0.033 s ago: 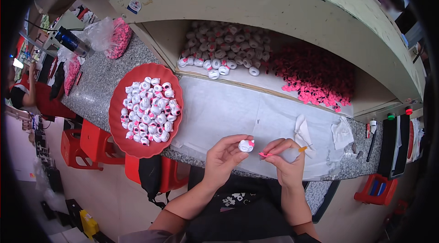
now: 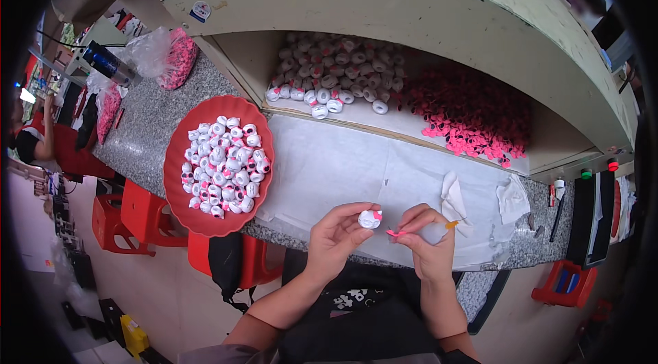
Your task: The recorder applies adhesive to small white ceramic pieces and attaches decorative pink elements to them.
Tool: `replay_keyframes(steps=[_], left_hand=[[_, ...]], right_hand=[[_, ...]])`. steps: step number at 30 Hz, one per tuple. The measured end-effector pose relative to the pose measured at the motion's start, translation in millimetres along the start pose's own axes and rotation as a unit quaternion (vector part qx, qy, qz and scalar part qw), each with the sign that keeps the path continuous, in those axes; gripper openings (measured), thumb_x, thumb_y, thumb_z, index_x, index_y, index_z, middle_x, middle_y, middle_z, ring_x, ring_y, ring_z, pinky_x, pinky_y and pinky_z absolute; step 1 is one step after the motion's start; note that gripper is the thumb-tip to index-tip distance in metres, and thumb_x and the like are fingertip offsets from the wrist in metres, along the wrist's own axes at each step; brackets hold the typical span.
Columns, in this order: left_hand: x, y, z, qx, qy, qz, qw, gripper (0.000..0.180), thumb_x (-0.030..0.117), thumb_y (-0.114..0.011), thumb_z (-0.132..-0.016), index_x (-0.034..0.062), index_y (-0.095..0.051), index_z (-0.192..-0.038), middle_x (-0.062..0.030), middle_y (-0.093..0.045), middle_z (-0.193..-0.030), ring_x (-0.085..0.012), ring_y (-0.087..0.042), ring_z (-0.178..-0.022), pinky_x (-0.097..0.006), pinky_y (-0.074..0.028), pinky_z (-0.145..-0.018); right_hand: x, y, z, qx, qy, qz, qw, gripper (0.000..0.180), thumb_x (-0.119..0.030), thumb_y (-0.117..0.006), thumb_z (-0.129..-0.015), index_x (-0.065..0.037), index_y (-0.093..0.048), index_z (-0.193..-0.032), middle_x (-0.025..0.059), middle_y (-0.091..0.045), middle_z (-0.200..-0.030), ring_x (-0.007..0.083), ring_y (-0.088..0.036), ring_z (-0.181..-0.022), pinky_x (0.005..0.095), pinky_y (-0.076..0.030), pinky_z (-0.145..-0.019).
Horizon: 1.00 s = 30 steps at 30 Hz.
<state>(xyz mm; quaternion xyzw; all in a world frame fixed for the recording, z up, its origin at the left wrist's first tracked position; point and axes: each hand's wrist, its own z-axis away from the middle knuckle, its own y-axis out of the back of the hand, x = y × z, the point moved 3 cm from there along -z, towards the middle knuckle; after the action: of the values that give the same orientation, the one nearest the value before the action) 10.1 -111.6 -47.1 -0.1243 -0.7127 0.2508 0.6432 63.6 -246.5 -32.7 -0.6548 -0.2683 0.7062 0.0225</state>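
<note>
Left hand [image 2: 340, 235], grip pinched round a small white round piece [image 2: 369, 219], held above the near edge of the worktop [image 2: 147, 124]. Right hand [image 2: 426, 232], grip closed on a small pink part [image 2: 395, 233] at the fingertips, with a thin stick with an orange tip [image 2: 452, 225] alongside. Pink part just beside the white piece, not yet touching.

Risks, as I judge them: both pieces hang past the worktop's edge, so a slip would likely send either to the floor. The pink part is tiny (easy to set crooked). The red tray [image 2: 179, 194] of white pieces overhangs the edge; an elbow could tip it.

Packaging and labels: clear bag of pink pieces [image 2: 177, 57] at far left of worktop; small round blue-and-white sticker [image 2: 199, 11] on the pale shelf's front corner; crumpled white tissues [image 2: 513, 198] at right.
</note>
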Motion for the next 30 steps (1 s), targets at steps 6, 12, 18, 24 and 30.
replay_keyframes(steps=[6,12,18,24,30], left_hand=[[0,-8,1,-0.007,-0.030,-0.091,0.995,0.032,-0.007,-0.050,-0.074,-0.0011,-0.047,-0.105,-0.0132,-0.048,-0.109,-0.0166,-0.049,-0.096,-0.026,-0.041,-0.079],[3,-7,4,-0.013,-0.081,-0.227,0.970,0.030,-0.008,-0.052,-0.071,-0.0012,-0.051,-0.101,-0.0146,-0.050,-0.104,-0.0205,-0.050,-0.096,-0.028,-0.041,-0.079],[8,-8,2,-0.008,-0.120,-0.294,0.948,0.027,-0.004,-0.055,-0.069,-0.0005,-0.055,-0.095,-0.0144,-0.055,-0.097,-0.0246,-0.053,-0.091,-0.029,-0.042,-0.077],[11,-5,3,-0.023,-0.117,-0.252,0.960,0.025,-0.002,-0.057,-0.070,-0.0004,-0.056,-0.094,-0.0143,-0.053,-0.100,-0.0236,-0.052,-0.092,-0.029,-0.042,-0.077],[4,-1,5,-0.019,-0.019,0.005,1.000,0.025,-0.003,-0.054,-0.074,-0.0025,-0.051,-0.099,-0.0174,-0.050,-0.104,-0.0211,-0.049,-0.097,-0.030,-0.040,-0.082]], right_hand=[[-3,-1,7,-0.018,-0.070,-0.023,0.997,0.011,0.009,-0.058,-0.064,0.003,-0.050,-0.070,0.0139,-0.054,-0.069,0.0182,-0.054,-0.057,0.0268,-0.046,-0.053],[-3,-3,10,-0.051,-0.100,0.010,0.994,0.008,0.003,-0.061,-0.069,0.002,-0.054,-0.074,0.0070,-0.057,-0.069,0.0104,-0.054,-0.061,0.0213,-0.044,-0.056],[2,-2,7,-0.030,-0.094,0.061,0.993,0.010,0.006,-0.059,-0.068,0.004,-0.051,-0.074,0.0115,-0.055,-0.069,0.0140,-0.053,-0.058,0.0233,-0.044,-0.053],[6,-6,8,-0.031,-0.048,0.127,0.990,0.015,0.005,-0.060,-0.067,0.002,-0.050,-0.078,0.0095,-0.054,-0.073,0.0115,-0.052,-0.060,0.0207,-0.042,-0.052],[7,-11,11,-0.021,0.023,0.100,0.995,0.035,0.006,-0.063,-0.063,0.000,-0.046,-0.093,0.0075,-0.052,-0.078,0.0108,-0.052,-0.066,0.0184,-0.041,-0.054]])
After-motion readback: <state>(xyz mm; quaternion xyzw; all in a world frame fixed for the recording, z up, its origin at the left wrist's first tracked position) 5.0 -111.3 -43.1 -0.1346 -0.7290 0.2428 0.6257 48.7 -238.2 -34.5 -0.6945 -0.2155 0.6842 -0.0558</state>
